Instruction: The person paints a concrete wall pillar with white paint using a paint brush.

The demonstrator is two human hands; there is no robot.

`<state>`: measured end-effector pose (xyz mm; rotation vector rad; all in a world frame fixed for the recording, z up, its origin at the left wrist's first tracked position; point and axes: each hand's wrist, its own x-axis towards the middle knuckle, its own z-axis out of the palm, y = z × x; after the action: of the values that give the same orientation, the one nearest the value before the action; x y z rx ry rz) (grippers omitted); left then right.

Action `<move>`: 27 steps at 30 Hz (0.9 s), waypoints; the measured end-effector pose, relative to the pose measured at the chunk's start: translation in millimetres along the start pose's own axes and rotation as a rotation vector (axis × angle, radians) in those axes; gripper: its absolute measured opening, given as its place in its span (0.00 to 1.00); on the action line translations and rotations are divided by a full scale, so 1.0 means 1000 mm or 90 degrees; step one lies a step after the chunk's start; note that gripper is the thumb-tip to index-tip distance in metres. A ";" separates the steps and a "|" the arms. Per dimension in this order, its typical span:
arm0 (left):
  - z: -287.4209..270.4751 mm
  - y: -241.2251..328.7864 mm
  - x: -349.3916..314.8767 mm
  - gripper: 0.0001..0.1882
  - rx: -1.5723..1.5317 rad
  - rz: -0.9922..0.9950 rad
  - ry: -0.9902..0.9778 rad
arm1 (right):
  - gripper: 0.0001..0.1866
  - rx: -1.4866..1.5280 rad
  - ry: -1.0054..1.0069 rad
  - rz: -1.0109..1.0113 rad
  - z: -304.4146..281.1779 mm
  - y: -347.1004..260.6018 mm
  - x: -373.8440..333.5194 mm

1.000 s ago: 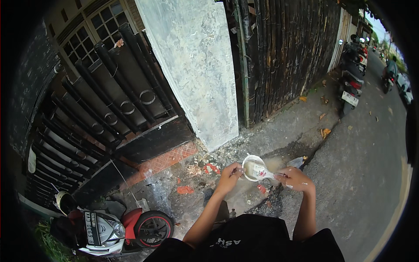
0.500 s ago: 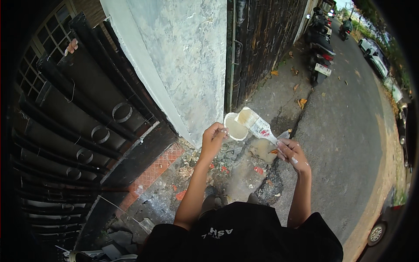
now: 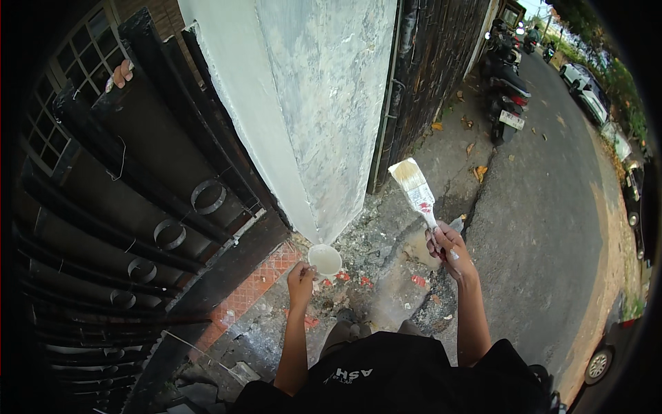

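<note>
My left hand (image 3: 301, 281) is closed on the rim of a small white paint cup (image 3: 325, 260), which holds a pale liquid. The cup is just below the foot of a pillar (image 3: 324, 103) coated in patchy white and grey paint. In my right hand (image 3: 449, 250) is a wide paintbrush (image 3: 414, 186), gripped by its white handle, with its pale bristles pointing up and to the left. Brush and cup are well apart, and the bristles touch nothing. White paint spots mark my right hand.
A black metal gate (image 3: 138, 207) with rings stands left; another person's fingers (image 3: 121, 74) rest on its top. Dark bamboo fencing (image 3: 431, 76) adjoins the pillar. Right are a parked motorcycle (image 3: 507, 90), the road (image 3: 538, 241) and cars. Orange tiles (image 3: 252, 290) and rubble lie below.
My left hand has lowered the cup leftward and toward me. The paintbrush has come away from the cup's rim and tipped more upright. The view has shifted, and the pillar appears farther right.
</note>
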<state>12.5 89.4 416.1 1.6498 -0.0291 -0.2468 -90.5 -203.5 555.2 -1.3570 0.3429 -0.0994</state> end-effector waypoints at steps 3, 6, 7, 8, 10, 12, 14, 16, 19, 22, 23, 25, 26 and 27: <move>-0.031 -0.044 -0.006 0.05 0.070 -0.001 0.009 | 0.11 -0.027 0.038 -0.078 -0.003 -0.030 0.042; -0.054 -0.056 -0.015 0.06 0.079 -0.017 -0.009 | 0.13 -0.084 0.073 -0.168 0.008 -0.106 0.050; -0.060 -0.061 -0.014 0.06 0.087 -0.040 -0.003 | 0.13 -0.088 0.067 -0.193 0.013 -0.130 0.059; -0.070 -0.064 -0.016 0.06 0.096 -0.068 0.011 | 0.12 -0.197 0.080 -0.271 0.024 -0.154 0.066; -0.076 -0.063 -0.010 0.04 0.121 -0.117 0.026 | 0.12 -0.384 0.125 -0.446 0.044 -0.202 0.072; -0.074 -0.054 -0.006 0.05 0.089 -0.081 0.020 | 0.13 -0.414 0.145 -0.569 0.063 -0.245 0.072; -0.072 -0.072 -0.003 0.06 0.126 0.152 0.032 | 0.15 -0.326 0.115 -0.572 0.089 -0.282 0.067; -0.064 -0.053 -0.003 0.05 0.093 0.168 0.031 | 0.15 -0.256 0.088 -0.560 0.109 -0.312 0.064; -0.057 -0.042 -0.005 0.05 0.070 0.195 0.075 | 0.15 -0.224 0.060 -0.625 0.136 -0.347 0.070; -0.054 -0.027 -0.009 0.06 -0.007 0.116 -0.012 | 0.15 -0.234 0.111 -0.681 0.154 -0.374 0.086; -0.053 -0.032 -0.007 0.06 -0.009 0.119 -0.009 | 0.15 -0.234 0.108 -0.684 0.160 -0.383 0.091; -0.050 -0.041 -0.003 0.05 0.038 0.153 -0.019 | 0.15 -0.238 0.108 -0.717 0.167 -0.399 0.097; -0.049 -0.042 -0.003 0.05 0.037 0.155 -0.021 | 0.15 -0.239 0.110 -0.718 0.170 -0.405 0.099; -0.049 -0.043 -0.003 0.05 0.020 0.158 -0.031 | 0.15 -0.273 0.137 -0.736 0.174 -0.411 0.101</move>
<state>12.3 141.9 378.1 1.6531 -0.2741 -0.0984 109.4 -156.0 963.7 -1.8271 -0.3057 -1.1891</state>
